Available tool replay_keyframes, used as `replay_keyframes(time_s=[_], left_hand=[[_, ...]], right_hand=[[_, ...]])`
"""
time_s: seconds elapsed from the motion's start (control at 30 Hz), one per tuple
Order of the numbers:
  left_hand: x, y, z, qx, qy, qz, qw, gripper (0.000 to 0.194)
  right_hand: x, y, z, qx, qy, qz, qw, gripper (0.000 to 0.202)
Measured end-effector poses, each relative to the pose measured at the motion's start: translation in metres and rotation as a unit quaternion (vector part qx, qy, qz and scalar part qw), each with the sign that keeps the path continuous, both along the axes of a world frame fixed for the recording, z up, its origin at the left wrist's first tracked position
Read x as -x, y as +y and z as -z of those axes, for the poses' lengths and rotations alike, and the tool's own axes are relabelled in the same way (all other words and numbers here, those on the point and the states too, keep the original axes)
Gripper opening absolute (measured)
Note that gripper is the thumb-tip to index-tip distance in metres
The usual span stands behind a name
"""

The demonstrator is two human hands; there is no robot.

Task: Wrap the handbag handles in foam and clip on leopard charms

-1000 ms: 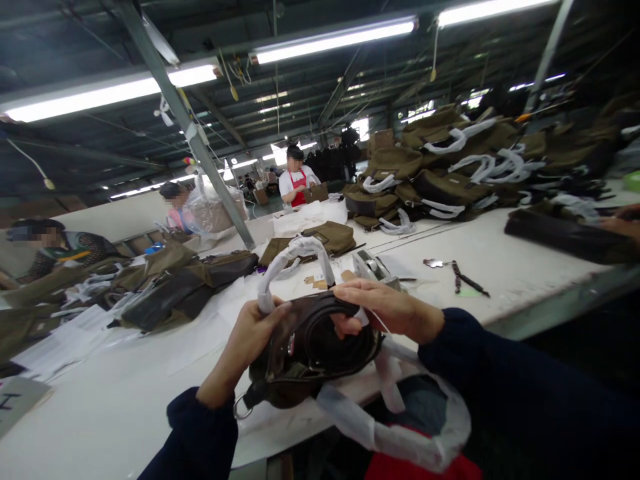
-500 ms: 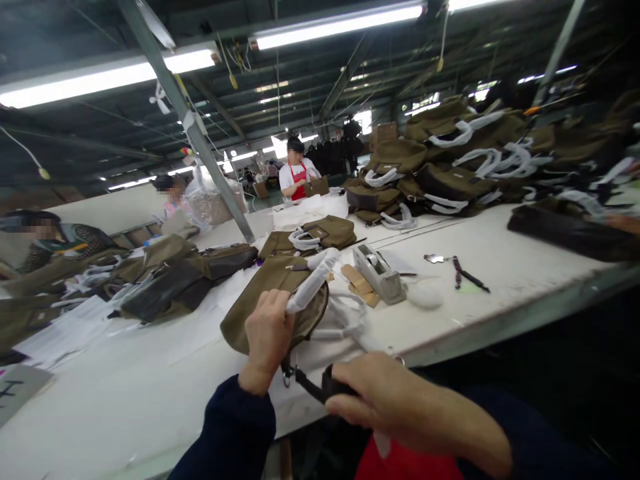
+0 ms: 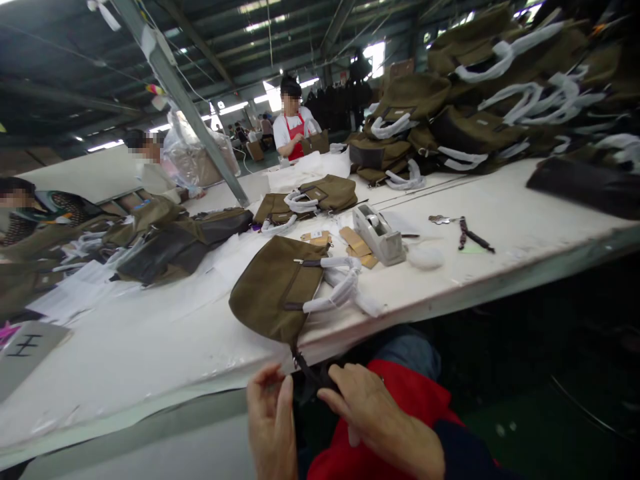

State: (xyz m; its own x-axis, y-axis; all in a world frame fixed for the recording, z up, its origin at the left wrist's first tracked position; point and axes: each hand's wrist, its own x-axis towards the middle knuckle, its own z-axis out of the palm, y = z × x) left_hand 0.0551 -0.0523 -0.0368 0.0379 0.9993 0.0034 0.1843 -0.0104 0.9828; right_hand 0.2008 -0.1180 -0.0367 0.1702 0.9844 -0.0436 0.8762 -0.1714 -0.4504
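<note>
An olive-green handbag (image 3: 277, 287) lies on the white table near its front edge. Its handles (image 3: 340, 290) are wrapped in white film and point to the right. From the bag's near corner a black strap (image 3: 313, 377) hangs over the edge, joined by a metal clasp. My right hand (image 3: 367, 407) is closed around the bundled strap. Just left of the clasp, my left hand (image 3: 273, 413) is raised with its fingers loosely curled and apart, holding nothing that I can see.
A grey tape dispenser (image 3: 379, 233) stands behind the bag, beside brown cards (image 3: 357, 247). Small scissors or snips (image 3: 475, 237) lie to the right. Piles of similar bags (image 3: 415, 100) rise at back right, and others (image 3: 170, 247) lie at left. Co-workers (image 3: 295, 127) are across the table.
My left hand has let go of the bag's wrapped handle and come down to the table edge by the strap. The handles have dropped onto the table. My right hand still grips the strap.
</note>
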Motion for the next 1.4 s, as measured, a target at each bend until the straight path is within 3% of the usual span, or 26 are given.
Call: replay_keyframes(time_s=[0.07,0.13,0.23,0.3,0.37,0.47,0.57,0.63,0.7,0.8,0.87,0.97,1.17,1.4], left_hand=[[0.004,-0.029,0.023,0.163,-0.121,-0.008,0.979,0.045],[-0.002,-0.045,0.036,0.278,-0.224,0.011,0.934,0.047],[-0.017,-0.049,0.033,0.344,-0.301,0.032,0.889,0.039],[-0.024,-0.044,0.024,0.343,-0.310,0.062,0.885,0.038],[-0.027,-0.039,0.017,0.339,-0.295,0.096,0.888,0.041],[-0.025,-0.035,0.013,0.327,-0.271,0.119,0.897,0.044],[-0.023,-0.033,0.012,0.314,-0.263,0.127,0.903,0.039],[-0.022,-0.033,0.010,0.313,-0.254,0.132,0.905,0.038],[-0.021,-0.033,0.006,0.311,-0.247,0.143,0.907,0.040],[-0.019,-0.031,0.002,0.307,-0.246,0.166,0.904,0.042],[-0.018,-0.028,0.001,0.305,-0.251,0.171,0.903,0.040],[-0.017,-0.027,0.004,0.309,-0.255,0.148,0.904,0.034],[-0.019,-0.036,0.008,0.330,-0.267,0.096,0.901,0.040],[-0.017,-0.038,0.011,0.343,-0.189,0.058,0.918,0.036]], right_hand=[[0.009,-0.002,0.014,-0.049,-0.028,-0.013,0.998,0.025],[0.019,-0.009,0.029,-0.108,-0.048,-0.035,0.992,0.017],[0.028,-0.022,0.042,-0.181,-0.062,-0.071,0.979,0.029],[0.026,-0.028,0.035,-0.184,-0.051,-0.082,0.978,0.040],[0.015,-0.031,0.017,-0.154,-0.012,-0.096,0.983,0.044],[-0.015,-0.031,-0.016,-0.120,0.096,-0.125,0.980,0.026],[-0.050,-0.027,-0.027,-0.134,0.195,-0.026,0.971,0.026],[-0.066,-0.021,-0.020,-0.096,0.248,0.026,0.964,0.048],[-0.071,-0.014,-0.007,-0.007,0.331,0.007,0.944,0.058],[-0.065,-0.004,0.009,0.069,0.466,-0.045,0.881,0.040],[-0.055,0.001,0.014,0.046,0.497,-0.035,0.866,0.032],[-0.042,0.004,0.018,0.001,0.497,0.015,0.868,0.025],[-0.028,0.004,0.029,-0.021,0.527,0.088,0.845,0.035],[-0.021,-0.001,0.031,-0.007,0.589,0.065,0.806,0.045]])
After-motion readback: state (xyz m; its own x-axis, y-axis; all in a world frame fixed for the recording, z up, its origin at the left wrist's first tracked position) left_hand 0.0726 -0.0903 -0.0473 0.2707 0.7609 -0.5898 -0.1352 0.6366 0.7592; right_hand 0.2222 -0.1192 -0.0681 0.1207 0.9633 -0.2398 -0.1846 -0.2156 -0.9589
